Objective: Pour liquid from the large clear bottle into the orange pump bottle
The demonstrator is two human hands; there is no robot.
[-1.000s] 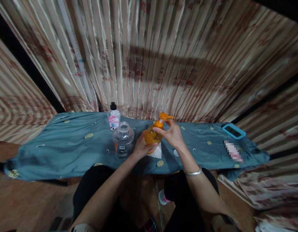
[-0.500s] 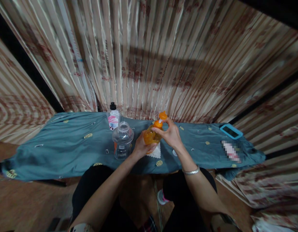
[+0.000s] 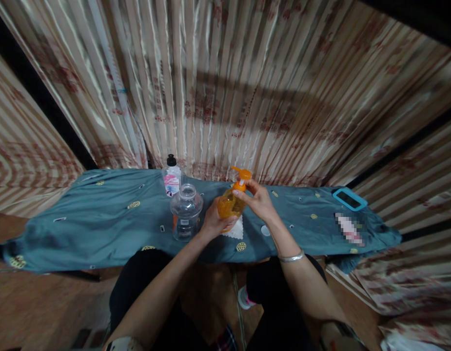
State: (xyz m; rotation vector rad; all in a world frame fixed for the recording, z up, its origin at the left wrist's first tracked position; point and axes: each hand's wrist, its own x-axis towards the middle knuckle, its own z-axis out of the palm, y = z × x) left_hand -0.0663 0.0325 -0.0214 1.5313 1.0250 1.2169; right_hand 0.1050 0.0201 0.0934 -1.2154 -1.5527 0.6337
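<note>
orange pump bottle (image 3: pixel 229 204), translucent amber body, upright, orange nozzle

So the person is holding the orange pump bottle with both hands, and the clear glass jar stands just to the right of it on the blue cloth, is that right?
Not quite. In the head view the clear glass jar stands to the left of the orange pump bottle, not the right. The rest holds: the left hand cups the bottle's body, the right hand is at its pump neck, and the jar stands on the blue cloth.
</note>
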